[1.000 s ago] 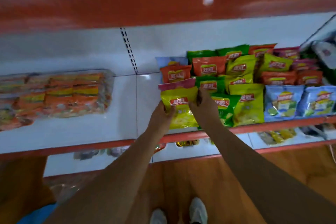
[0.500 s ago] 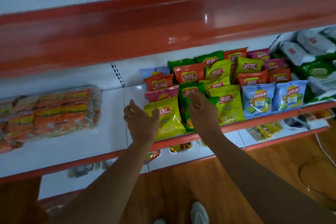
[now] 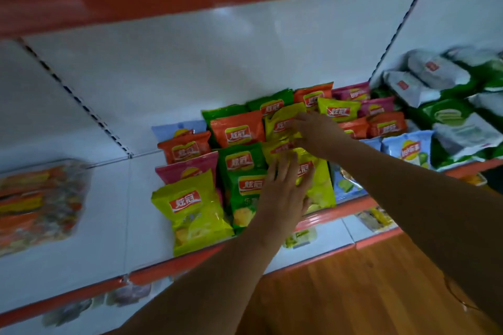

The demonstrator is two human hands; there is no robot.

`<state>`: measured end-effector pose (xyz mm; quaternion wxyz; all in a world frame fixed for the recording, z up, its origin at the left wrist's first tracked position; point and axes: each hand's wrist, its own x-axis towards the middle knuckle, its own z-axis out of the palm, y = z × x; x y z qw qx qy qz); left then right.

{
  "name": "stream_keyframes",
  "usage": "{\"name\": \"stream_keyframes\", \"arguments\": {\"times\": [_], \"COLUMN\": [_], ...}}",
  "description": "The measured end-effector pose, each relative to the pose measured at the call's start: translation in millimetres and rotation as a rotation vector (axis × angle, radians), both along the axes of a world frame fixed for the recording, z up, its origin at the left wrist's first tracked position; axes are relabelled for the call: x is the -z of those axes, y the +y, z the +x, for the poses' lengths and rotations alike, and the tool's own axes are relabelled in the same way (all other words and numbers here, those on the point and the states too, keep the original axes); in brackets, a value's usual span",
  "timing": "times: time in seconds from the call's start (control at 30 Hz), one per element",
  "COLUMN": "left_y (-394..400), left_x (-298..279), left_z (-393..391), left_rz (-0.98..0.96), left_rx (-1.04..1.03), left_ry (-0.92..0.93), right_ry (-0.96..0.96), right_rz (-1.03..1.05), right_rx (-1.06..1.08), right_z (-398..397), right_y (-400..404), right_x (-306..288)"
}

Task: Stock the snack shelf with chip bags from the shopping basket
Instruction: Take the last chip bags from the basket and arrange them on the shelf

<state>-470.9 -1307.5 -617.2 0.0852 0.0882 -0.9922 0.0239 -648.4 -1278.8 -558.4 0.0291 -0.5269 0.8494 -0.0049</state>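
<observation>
Both arms stretched fwd and up, bare forearms. L hand flat, fingers straight and close together, palm down. R hand reaches further in, crossing above the L; fingers blurred, prob. relaxed rather than curled in any grip.

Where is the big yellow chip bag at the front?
In the head view, the yellow chip bag stands at the shelf's front edge, left of the green bag.
</observation>
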Motion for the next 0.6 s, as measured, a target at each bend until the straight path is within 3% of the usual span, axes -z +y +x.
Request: {"name": "stream_keyframes", "arguments": {"times": [0.17,0.33,0.5,0.6], "left_y": [-1.5,-5.0,-2.8,-5.3], "left_x": [3.9,6.3,2.6,-11.2], "left_z": [-4.6,-7.2,-14.0,-19.6], "left_rz": [-0.052,-0.110,-0.126,-0.071], "left_rx": [-0.022,-0.040,-0.058,-0.030], "left_ry": [-0.018,-0.028,-0.037,0.044], "right_ry": [-0.038,-0.133,-0.237,-0.255], "right_rz": [-0.002,-0.262,-0.085,-0.177], "right_rx": [-0.014,0.118,0.010,0.079], "right_z": [-14.1,-27.4,-34.4,-51.1], "right_y": [0.5,2.4,11.2,30.8], "right_x": [-4.8,-10.3,-3.5,-23.5]}}
